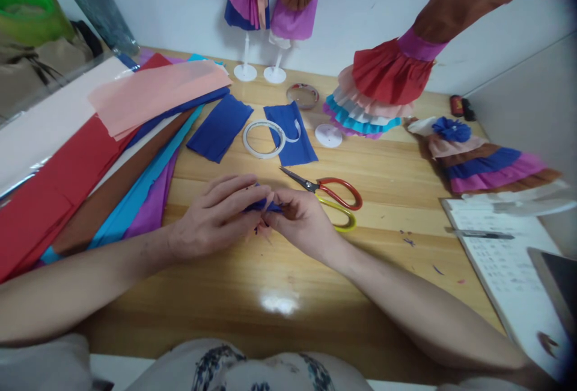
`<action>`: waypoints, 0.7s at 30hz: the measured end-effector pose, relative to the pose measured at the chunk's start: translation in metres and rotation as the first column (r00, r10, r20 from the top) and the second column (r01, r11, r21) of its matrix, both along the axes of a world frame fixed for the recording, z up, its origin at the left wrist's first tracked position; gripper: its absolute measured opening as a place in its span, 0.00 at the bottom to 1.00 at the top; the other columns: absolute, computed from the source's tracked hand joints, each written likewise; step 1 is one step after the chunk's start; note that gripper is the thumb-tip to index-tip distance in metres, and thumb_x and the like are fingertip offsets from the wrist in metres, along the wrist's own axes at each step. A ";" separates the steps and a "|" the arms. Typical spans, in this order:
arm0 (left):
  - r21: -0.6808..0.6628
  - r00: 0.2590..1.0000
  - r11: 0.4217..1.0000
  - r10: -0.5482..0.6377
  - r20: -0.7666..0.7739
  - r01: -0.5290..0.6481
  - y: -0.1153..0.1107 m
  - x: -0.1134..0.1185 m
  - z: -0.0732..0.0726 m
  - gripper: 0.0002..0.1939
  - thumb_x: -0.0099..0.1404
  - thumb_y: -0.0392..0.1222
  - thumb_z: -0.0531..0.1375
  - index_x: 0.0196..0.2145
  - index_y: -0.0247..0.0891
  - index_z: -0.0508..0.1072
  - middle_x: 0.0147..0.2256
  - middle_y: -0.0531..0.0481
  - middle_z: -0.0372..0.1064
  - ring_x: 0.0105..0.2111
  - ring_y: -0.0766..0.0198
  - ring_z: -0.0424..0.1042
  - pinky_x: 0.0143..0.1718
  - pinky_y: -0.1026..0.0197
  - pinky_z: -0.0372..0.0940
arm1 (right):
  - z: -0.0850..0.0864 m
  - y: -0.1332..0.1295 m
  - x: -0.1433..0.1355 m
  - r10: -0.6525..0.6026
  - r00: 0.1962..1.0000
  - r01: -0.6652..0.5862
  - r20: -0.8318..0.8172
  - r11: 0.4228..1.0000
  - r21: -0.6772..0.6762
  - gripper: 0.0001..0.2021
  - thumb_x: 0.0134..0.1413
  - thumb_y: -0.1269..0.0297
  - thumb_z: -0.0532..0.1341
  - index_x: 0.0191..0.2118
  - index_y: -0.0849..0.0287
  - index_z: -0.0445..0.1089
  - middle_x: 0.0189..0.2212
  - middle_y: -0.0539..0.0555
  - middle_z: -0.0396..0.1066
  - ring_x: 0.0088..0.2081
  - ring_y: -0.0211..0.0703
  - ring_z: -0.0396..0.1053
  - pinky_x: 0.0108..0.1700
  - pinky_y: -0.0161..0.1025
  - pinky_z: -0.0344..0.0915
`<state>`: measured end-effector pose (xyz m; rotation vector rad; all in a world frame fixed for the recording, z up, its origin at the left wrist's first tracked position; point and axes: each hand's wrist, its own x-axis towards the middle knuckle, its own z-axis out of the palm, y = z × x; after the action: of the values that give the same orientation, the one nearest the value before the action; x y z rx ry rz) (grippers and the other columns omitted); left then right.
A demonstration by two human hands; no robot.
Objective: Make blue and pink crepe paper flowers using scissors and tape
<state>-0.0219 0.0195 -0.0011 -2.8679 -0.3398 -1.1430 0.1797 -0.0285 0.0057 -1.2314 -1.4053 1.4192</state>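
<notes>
Above the middle of the wooden table (288, 270), my left hand (220, 210) and my right hand (302, 216) meet, both pinching a small dark blue piece of crepe paper (261, 204). Most of that piece is hidden by my fingers, and a few pinkish scraps show just beneath it. Close behind my right hand lie scissors (311, 186) with one red and one yellow handle loop, blades apart. Beyond the hands are two blue crepe paper rectangles (219, 128). A white roll of double-sided tape (264, 155) rests beside and partly on the right one, its loose end curling.
Long folded crepe paper sheets (121, 162) in several colours cover the left side. Paper-dressed dolls or forms on white stands (246, 72) line the wall. A tiered paper dress (396, 72) leans in at right. A notebook (487, 270) with a pen lies at the right edge.
</notes>
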 end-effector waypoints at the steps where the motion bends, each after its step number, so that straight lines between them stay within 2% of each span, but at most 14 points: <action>1: 0.017 1.000 1.000 -0.003 -0.008 0.003 0.000 0.000 0.001 0.07 0.67 0.37 0.61 0.43 0.40 0.72 0.52 0.45 0.73 0.62 0.55 0.63 0.59 0.50 0.67 | 0.000 0.000 0.000 -0.006 1.000 0.006 -0.002 1.000 0.002 0.03 0.49 0.68 0.61 0.26 0.58 0.70 0.22 0.50 0.72 0.25 0.39 0.69 0.30 0.36 0.66; 4: 0.015 1.000 1.000 0.013 -0.010 -0.013 0.000 -0.001 0.001 0.07 0.65 0.36 0.63 0.42 0.40 0.72 0.52 0.45 0.74 0.60 0.55 0.65 0.58 0.49 0.68 | 0.000 0.002 0.000 -0.026 1.000 0.026 -0.015 1.000 -0.003 0.04 0.48 0.67 0.62 0.25 0.58 0.69 0.22 0.49 0.70 0.25 0.37 0.67 0.30 0.35 0.64; 9: -0.049 0.999 0.998 0.049 0.012 -0.049 -0.001 0.000 -0.001 0.08 0.63 0.35 0.65 0.40 0.37 0.73 0.50 0.40 0.74 0.59 0.51 0.66 0.55 0.49 0.71 | 0.003 0.004 0.000 -0.040 0.997 0.039 -0.060 0.999 -0.016 0.05 0.48 0.65 0.62 0.26 0.60 0.70 0.24 0.49 0.69 0.28 0.37 0.66 0.33 0.35 0.62; 15: -0.079 0.998 0.996 0.038 0.050 -0.034 -0.002 0.002 -0.003 0.09 0.62 0.34 0.65 0.41 0.38 0.73 0.49 0.41 0.74 0.57 0.51 0.68 0.53 0.49 0.72 | 0.007 0.006 -0.001 -0.023 0.980 0.020 -0.198 1.000 -0.018 0.05 0.48 0.68 0.61 0.24 0.59 0.67 0.23 0.47 0.68 0.27 0.34 0.65 0.33 0.34 0.62; 21: -0.178 0.991 0.981 0.089 0.102 -0.070 -0.003 0.006 -0.005 0.07 0.63 0.34 0.63 0.40 0.40 0.72 0.47 0.44 0.74 0.55 0.55 0.70 0.52 0.52 0.73 | 0.005 0.003 -0.003 -0.061 0.991 0.065 -0.118 0.997 0.037 0.04 0.49 0.68 0.61 0.25 0.59 0.69 0.25 0.48 0.69 0.29 0.35 0.66 0.34 0.34 0.63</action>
<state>-0.0162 0.0163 -0.0061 -2.9118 -0.5825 -1.3216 0.1771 -0.0251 0.0107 -1.1388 -1.2991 1.3895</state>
